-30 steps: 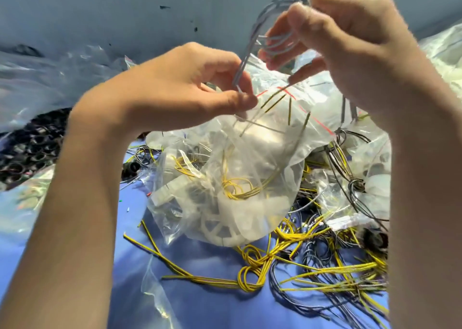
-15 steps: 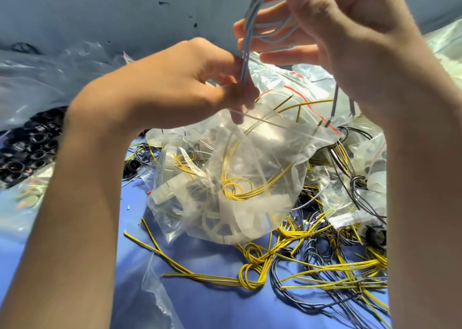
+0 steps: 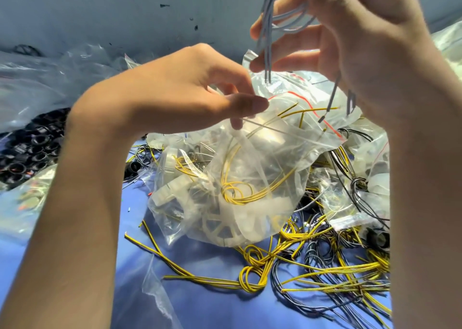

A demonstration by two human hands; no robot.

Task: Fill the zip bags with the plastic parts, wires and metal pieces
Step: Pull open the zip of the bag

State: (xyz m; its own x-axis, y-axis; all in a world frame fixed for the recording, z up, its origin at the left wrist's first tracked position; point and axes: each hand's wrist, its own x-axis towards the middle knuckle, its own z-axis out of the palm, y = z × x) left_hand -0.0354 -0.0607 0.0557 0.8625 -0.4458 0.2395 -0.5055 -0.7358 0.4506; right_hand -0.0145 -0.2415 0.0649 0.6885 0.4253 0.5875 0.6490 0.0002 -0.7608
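Observation:
A clear zip bag [image 3: 252, 178] with a red seal line hangs open in the middle, holding a white plastic part and a coil of yellow wire. My left hand [image 3: 190, 91] pinches the bag's near rim between thumb and fingers. My right hand [image 3: 350, 36] is raised above the mouth and grips a looped bundle of grey wire [image 3: 280, 18]; the wire's loose ends dangle down to just above the bag's opening.
Loose yellow wires [image 3: 252, 263] and dark grey wires [image 3: 325, 258] lie tangled on the blue table surface [image 3: 205, 301]. Black plastic rings [image 3: 27, 148] are piled at the left. More filled clear bags [image 3: 375, 178] sit to the right and behind.
My right hand has lifted the grey wire bundle higher, drawing its ends up out of my left hand's fingers. My left hand still holds the bag's rim, and the bag mouth has spread wider.

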